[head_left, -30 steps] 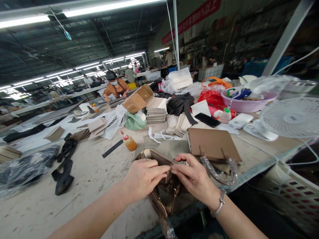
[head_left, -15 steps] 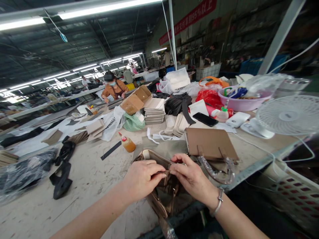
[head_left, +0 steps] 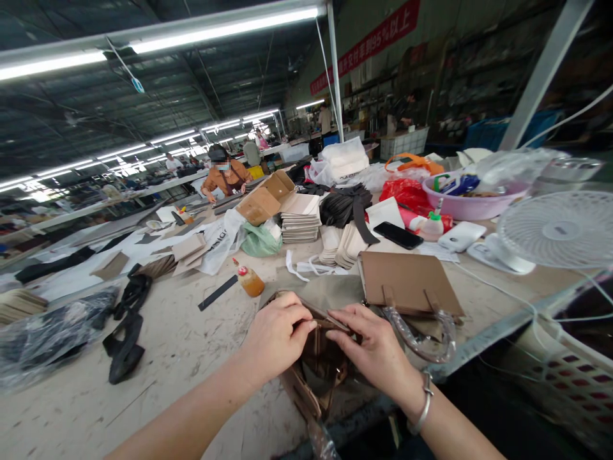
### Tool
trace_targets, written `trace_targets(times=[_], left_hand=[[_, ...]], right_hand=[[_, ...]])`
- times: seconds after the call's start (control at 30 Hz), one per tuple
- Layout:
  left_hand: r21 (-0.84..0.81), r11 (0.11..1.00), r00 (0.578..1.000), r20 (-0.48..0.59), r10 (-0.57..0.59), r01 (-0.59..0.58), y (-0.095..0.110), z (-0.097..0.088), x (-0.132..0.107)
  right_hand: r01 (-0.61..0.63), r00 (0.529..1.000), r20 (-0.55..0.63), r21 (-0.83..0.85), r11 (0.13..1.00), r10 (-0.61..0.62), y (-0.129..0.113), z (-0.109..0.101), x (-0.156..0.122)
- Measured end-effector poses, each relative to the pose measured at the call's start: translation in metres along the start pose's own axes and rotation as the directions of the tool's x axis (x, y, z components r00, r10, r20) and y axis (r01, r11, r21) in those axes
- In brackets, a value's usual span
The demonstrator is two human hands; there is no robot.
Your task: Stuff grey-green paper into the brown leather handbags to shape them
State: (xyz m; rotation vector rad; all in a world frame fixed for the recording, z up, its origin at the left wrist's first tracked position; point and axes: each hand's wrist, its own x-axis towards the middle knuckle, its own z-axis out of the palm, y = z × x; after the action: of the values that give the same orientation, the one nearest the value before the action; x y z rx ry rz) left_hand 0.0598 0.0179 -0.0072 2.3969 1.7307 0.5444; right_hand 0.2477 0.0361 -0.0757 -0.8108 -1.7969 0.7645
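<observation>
A brown handbag (head_left: 299,383) lies at the table's near edge with its mouth open towards me. My left hand (head_left: 278,332) pinches the bag's upper edge between thumb and fingers. On the right, my right hand (head_left: 373,345), with a metal bangle at the wrist, grips the same edge, thumb below and fingers above. The bag's inside is dark, and part of its rim is hidden behind my fingers. Just beyond my right hand lies a second brown handbag (head_left: 409,281), its handles (head_left: 447,338) wrapped in clear plastic.
A bottle of amber liquid (head_left: 250,281) and a black strip (head_left: 218,294) lie beyond my left hand. Stacked pale panels (head_left: 301,220), a black phone (head_left: 397,235) and a white fan (head_left: 558,227) stand farther back. A white basket (head_left: 565,370) is at lower right. Across the table, a person (head_left: 227,172) works.
My hands have moved slightly apart along the bag's edge. My right hand's fingers now lie straighter over it. The whole view has shifted a little.
</observation>
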Motion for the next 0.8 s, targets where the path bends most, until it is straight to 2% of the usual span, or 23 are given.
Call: trace_targets(times=[0.23, 0.43, 0.67, 0.8], left_hand=[[0.099, 0.995, 0.989, -0.140, 0.044, -0.031, -0.0003, 0.0065, 0.0038], [0.054, 0.994, 0.990, -0.092, 0.103, -0.099, 0.0011, 0.0050, 0.0080], [0.009, 0.999, 0.996, -0.080, 0.045, -0.044, 0.0034, 0.0066, 0.0076], [-0.020, 0.999, 0.996, -0.087, 0.023, -0.025, 0.0040, 0.0069, 0.0062]], right_hand=[[-0.107, 0.994, -0.009, 0.057, 0.993, 0.107, -0.0061, -0.0001, 0.0025], [-0.113, 0.993, -0.015, 0.072, 0.991, 0.115, -0.0100, -0.0013, 0.0009], [-0.139, 0.990, -0.015, 0.011, 0.990, 0.139, -0.0092, 0.0006, -0.0005], [-0.101, 0.994, 0.025, -0.025, 0.995, 0.102, -0.0080, 0.0010, -0.0002]])
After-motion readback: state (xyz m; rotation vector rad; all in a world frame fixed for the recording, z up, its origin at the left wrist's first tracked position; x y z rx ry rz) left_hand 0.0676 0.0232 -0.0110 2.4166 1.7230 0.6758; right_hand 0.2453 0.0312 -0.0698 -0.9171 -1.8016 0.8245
